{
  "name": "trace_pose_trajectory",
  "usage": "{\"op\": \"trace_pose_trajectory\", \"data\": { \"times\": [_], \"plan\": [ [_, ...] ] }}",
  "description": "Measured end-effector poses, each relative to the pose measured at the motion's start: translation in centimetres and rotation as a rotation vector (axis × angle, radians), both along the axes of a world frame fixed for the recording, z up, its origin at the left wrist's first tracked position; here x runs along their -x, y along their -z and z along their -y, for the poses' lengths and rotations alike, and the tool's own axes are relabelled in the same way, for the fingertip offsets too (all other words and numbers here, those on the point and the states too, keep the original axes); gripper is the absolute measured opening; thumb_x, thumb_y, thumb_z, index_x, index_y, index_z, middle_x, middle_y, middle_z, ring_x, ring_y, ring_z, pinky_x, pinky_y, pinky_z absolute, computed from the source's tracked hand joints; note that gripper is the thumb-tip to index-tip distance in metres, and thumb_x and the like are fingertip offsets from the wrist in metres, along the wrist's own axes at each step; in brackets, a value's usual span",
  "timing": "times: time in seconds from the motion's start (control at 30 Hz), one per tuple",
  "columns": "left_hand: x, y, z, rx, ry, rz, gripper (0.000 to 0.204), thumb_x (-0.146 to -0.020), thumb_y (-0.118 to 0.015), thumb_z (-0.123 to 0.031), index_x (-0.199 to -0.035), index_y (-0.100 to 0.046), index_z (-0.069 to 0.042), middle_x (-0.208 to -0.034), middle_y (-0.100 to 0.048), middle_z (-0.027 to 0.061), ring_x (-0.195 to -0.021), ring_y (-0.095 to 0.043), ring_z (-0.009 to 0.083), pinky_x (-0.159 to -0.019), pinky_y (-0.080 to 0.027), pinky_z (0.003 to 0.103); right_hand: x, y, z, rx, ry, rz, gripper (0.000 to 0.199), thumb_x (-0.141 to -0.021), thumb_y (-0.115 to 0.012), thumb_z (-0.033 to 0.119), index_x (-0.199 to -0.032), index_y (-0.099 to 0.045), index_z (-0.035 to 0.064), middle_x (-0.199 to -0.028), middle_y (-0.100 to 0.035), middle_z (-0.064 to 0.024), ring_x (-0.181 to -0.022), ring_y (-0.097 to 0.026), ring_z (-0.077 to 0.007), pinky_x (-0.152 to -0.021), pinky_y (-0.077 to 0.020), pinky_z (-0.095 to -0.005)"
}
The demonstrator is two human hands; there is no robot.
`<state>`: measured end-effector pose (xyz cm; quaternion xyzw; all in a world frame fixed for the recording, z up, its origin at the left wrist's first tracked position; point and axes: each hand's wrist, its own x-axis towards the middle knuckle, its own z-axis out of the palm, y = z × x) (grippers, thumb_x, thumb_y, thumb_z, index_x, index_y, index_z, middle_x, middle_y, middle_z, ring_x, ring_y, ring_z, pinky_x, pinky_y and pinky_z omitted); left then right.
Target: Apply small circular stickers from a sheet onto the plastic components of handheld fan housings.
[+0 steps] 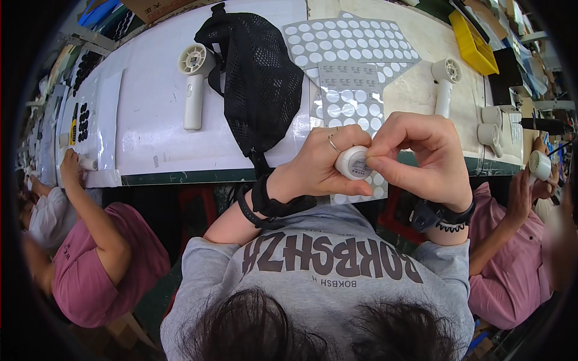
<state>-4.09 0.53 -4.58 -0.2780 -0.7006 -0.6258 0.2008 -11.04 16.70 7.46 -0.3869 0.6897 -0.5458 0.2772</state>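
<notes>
My left hand (328, 157) is closed around a white round-ended piece (345, 163), which looks like a handheld fan; most of it is hidden in the fingers. Its end faces up and carries a round grey printed label (359, 165). At the right edge of that label, my right hand (421, 153) pinches with thumb and forefinger. Beneath and beyond both hands lie sheets of round white stickers (361, 108), some overlapping. To the left, a black mesh bag (263, 78) lies on the table, with another white handheld fan (194, 90) beside it.
More white fans lie at the right: one fan (444, 90) near the sheets, another fan (490, 133) by the edge. A yellow bin (472, 42) stands at the back right. Co-workers in pink sit on both sides; the right one holds a fan (539, 165).
</notes>
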Motion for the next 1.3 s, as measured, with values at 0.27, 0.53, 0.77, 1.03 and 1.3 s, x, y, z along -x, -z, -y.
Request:
{"op": "trace_pose_trajectory", "data": {
  "times": [0.27, 0.53, 0.77, 1.03, 1.3],
  "plan": [
    [0.2, -0.4, -0.3, -0.073, -0.031, -0.007, 0.056, -0.07, -0.08, -0.047, -0.099, -0.056, -0.005, -0.078, -0.061, 0.0075, -0.065, -0.063, 0.0233, -0.056, -0.048, 0.03, -0.1, -0.2, 0.2, -0.001, 0.03, -0.081, 0.006, -0.076, -0.07, 0.0, -0.076, -0.064, -0.0006, -0.071, -0.063, -0.0034, -0.062, -0.059, -0.0068, -0.057, -0.0469, -0.0205],
    [0.2, -0.1, -0.5, -0.109, -0.012, 0.033, 0.055, -0.071, -0.08, -0.045, -0.1, -0.057, -0.005, -0.079, -0.06, 0.0076, -0.065, -0.063, 0.0235, -0.057, -0.048, 0.03, -0.6, -0.4, 0.4, -0.027, 0.071, -0.309, 0.006, -0.073, -0.069, -0.002, -0.076, -0.065, 0.0006, -0.069, -0.062, -0.0038, -0.059, -0.06, -0.0093, -0.054, -0.0473, -0.0217],
    [0.3, 0.2, -0.8, -0.136, -0.02, 0.015, 0.055, -0.071, -0.079, -0.046, -0.1, -0.057, -0.005, -0.078, -0.06, 0.008, -0.064, -0.063, 0.0237, -0.056, -0.047, 0.03, -0.9, -1.0, 0.4, -0.087, 0.075, -0.349, 0.01, -0.068, -0.069, -0.007, -0.076, -0.067, -0.0012, -0.073, -0.064, -0.0061, -0.062, -0.06, -0.0113, -0.056, -0.0464, -0.0225],
    [0.3, 0.0, 0.1, -0.011, 0.045, 0.002, 0.064, -0.077, -0.074, -0.05, -0.112, -0.053, -0.001, -0.086, -0.065, 0.0095, -0.076, -0.067, 0.0186, -0.065, -0.051, 0.027, -1.5, -1.1, 0.5, -0.093, 0.085, -0.432, 0.012, -0.067, -0.069, -0.007, -0.077, -0.066, -0.0009, -0.073, -0.064, -0.0066, -0.062, -0.061, -0.0128, -0.056, -0.0469, -0.0232],
    [0.3, -0.1, 0.0, -0.018, 0.039, 0.004, 0.062, -0.078, -0.074, -0.048, -0.111, -0.053, -0.001, -0.085, -0.066, 0.0095, -0.075, -0.068, 0.0188, -0.065, -0.051, 0.027, -1.6, -1.2, 0.5, -0.093, 0.088, -0.474, 0.014, -0.067, -0.069, -0.008, -0.079, -0.066, -0.0005, -0.073, -0.063, -0.0067, -0.061, -0.061, -0.0135, -0.056, -0.0467, -0.0234]
  ]
}}
